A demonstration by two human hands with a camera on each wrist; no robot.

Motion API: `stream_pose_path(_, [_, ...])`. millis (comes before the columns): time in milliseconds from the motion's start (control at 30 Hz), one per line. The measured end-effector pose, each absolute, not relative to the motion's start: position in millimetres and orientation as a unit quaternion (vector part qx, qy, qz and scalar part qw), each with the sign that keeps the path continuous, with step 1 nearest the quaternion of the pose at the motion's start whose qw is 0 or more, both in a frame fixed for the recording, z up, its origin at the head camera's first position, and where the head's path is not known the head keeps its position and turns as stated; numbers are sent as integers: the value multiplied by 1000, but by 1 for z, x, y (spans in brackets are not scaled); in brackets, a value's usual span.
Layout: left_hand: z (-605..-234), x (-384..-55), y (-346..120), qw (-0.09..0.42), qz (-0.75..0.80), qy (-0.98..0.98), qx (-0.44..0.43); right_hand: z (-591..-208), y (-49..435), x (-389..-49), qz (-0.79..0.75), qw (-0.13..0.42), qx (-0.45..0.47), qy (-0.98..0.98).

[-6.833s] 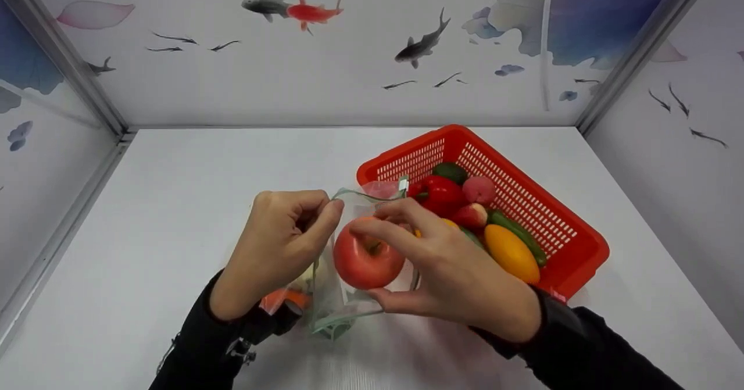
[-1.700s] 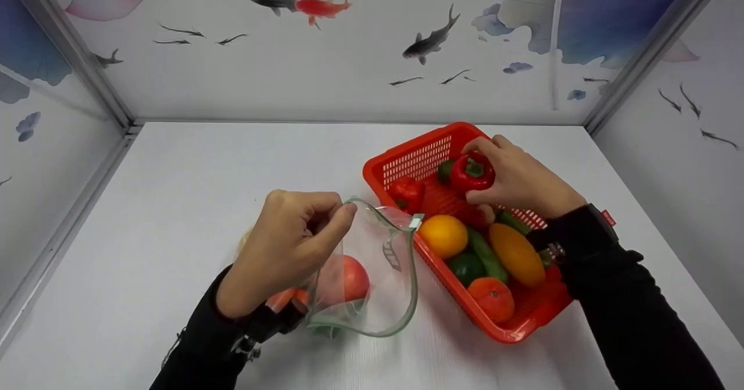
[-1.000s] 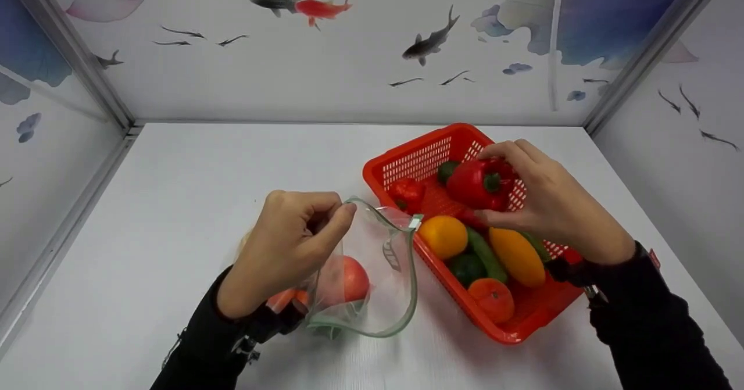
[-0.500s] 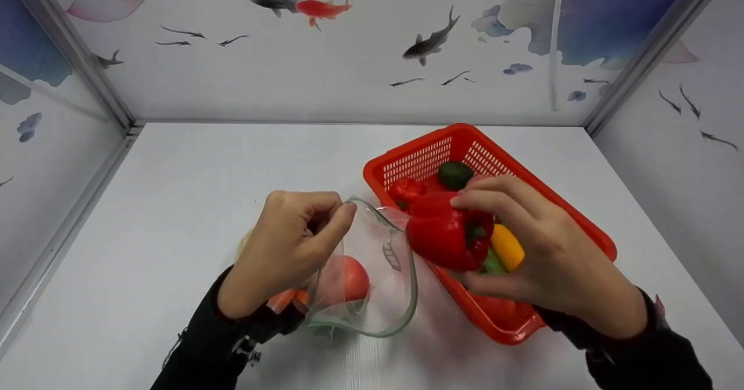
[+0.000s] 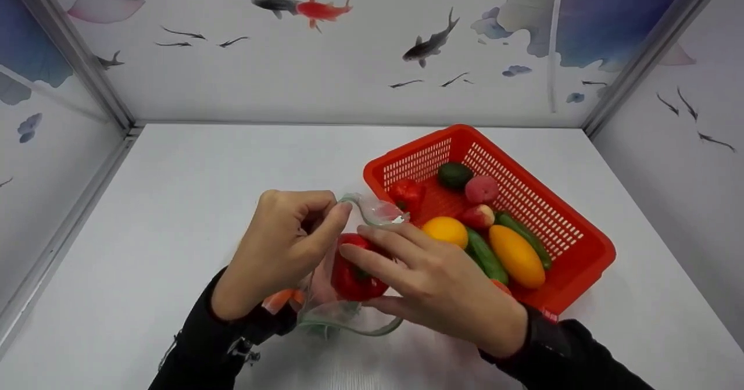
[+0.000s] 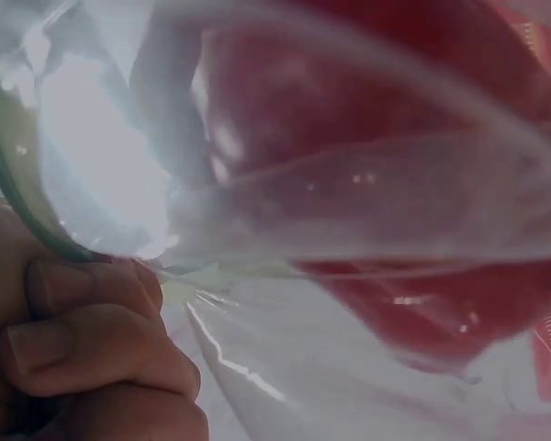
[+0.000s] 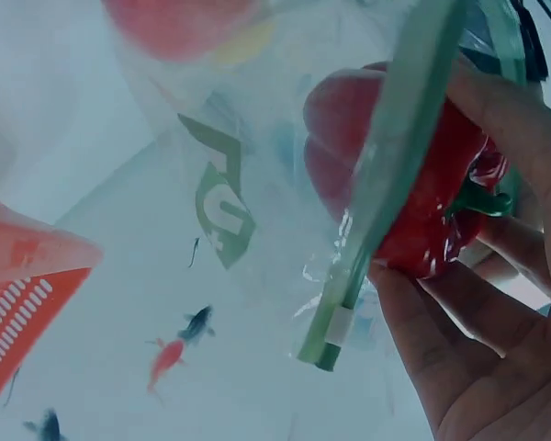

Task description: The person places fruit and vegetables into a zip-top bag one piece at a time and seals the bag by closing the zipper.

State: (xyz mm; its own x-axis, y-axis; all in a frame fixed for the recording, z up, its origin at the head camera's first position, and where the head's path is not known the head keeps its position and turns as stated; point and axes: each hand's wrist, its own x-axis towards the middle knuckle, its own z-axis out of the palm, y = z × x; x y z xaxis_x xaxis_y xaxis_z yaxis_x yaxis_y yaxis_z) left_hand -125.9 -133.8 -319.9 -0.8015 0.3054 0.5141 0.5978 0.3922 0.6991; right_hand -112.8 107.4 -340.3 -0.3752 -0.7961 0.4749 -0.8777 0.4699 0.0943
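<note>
Closest in, two black sleeves (image 5: pixel 575 358) reached forward. The left hand (image 5: pixel 279 247) pinched the rim of a clear plastic bag (image 7: pixel 248 156) between thumb and curled fingers, and the right hand (image 5: pixel 444 282) held a red pepper (image 5: pixel 357 271), fingers over the top and thumb beneath. The pepper sat in the bag's open mouth, part of it showing through the plastic, its stem end facing the right palm. Deeper in the bag was a pinkish-red round fruit (image 7: pixel 179 23). Just right of the right hand stood a red basket (image 5: pixel 596 259). Its nearer end held a round orange fruit (image 5: pixel 446 231), a long green vegetable (image 5: pixel 485 256) and a yellow mango (image 5: pixel 516 256); farther back lay a smaller red pepper (image 5: pixel 407 192), a pink fruit (image 5: pixel 482 190) and an avocado (image 5: pixel 455 175). Beyond the white table (image 5: pixel 221 163) rose a wall (image 5: pixel 349 82) with painted fish (image 5: pixel 322 10).
</note>
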Motion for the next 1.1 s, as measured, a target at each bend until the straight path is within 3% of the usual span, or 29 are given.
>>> stream_pose_path(167, [-318,-125,-136,161,-478,-820,-271,-349,94,-109,55,275,497,-821])
stream_pose_path(367, [-318,-125,-136,161,-480,-818,-274,-355,90,-105,39,281,493,-823])
stream_pose_path(733, [-320,-123,-134,161,-478,-817,-279,-365,76,-110,-42,207,471,-857])
stream_pose_path(1100, [-320,-121,-131,172,-488,-803,-297,-369,47,-121,-208,171,425,-864])
